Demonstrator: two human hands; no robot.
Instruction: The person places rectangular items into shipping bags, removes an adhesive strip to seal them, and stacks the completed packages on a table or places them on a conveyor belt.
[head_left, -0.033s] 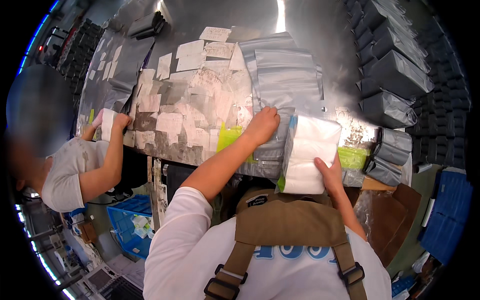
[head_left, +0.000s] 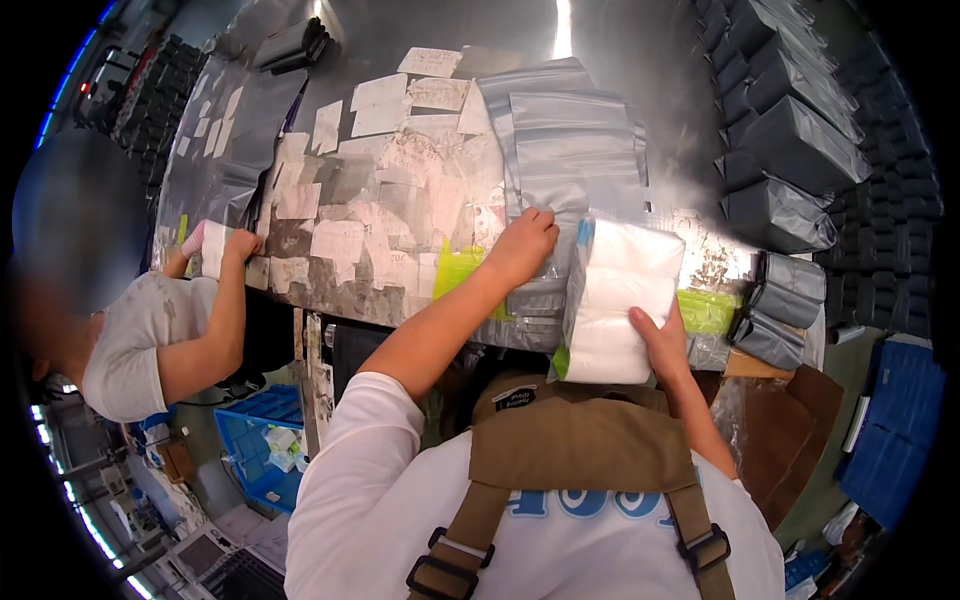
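My right hand (head_left: 662, 345) grips the near right side of a white, soft-looking block-shaped pack (head_left: 627, 295), its thumb on top and its other fingers mostly hidden. The pack has a bit of blue at its far left corner and green at its near left corner. It is at the table's near edge, beside a stack of flat grey plastic bags (head_left: 575, 140). On that stack my left hand (head_left: 525, 243) is closed, its fingertips pinching the bag plastic just left of the pack. The left forearm passes over a yellow-green patch (head_left: 458, 275) on the table.
Paper labels cover the worktable (head_left: 365, 240). Grey wrapped parcels (head_left: 790, 150) line the far right, and folded grey bags (head_left: 790, 290) lie nearer. At the left, another person (head_left: 160, 335) handles a white item. A blue crate (head_left: 262, 450) stands on the floor.
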